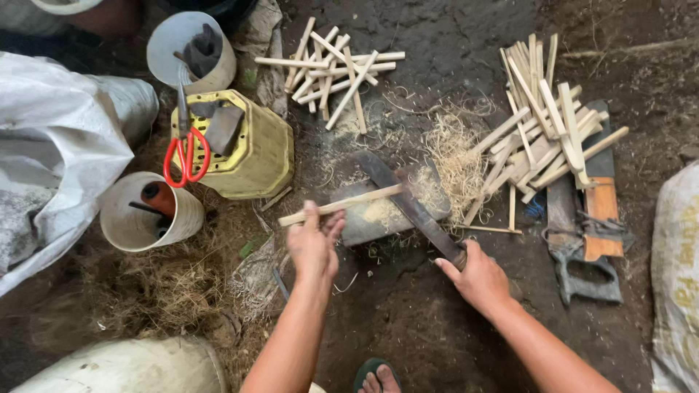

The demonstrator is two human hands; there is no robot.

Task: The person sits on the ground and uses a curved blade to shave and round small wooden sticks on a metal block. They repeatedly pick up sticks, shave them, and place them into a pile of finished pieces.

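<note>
- While the left hand (314, 244) pinches one wooden stick (341, 205) near its left end, fingers pressed on it, the stick lies nearly level, long axis left-right, right end slightly up on the chopping block (364, 222).
- Right hand (477, 275) fingers wrapped round the handle of one big knife (408, 204); blade points up-left, crossing the stick's right end.
- Two stick piles: top centre (335, 69), right (542, 127).
- One saw (582, 247) under the right pile.
- One red-handled scissors (186, 156) on a yellow basket (255, 156).
</note>
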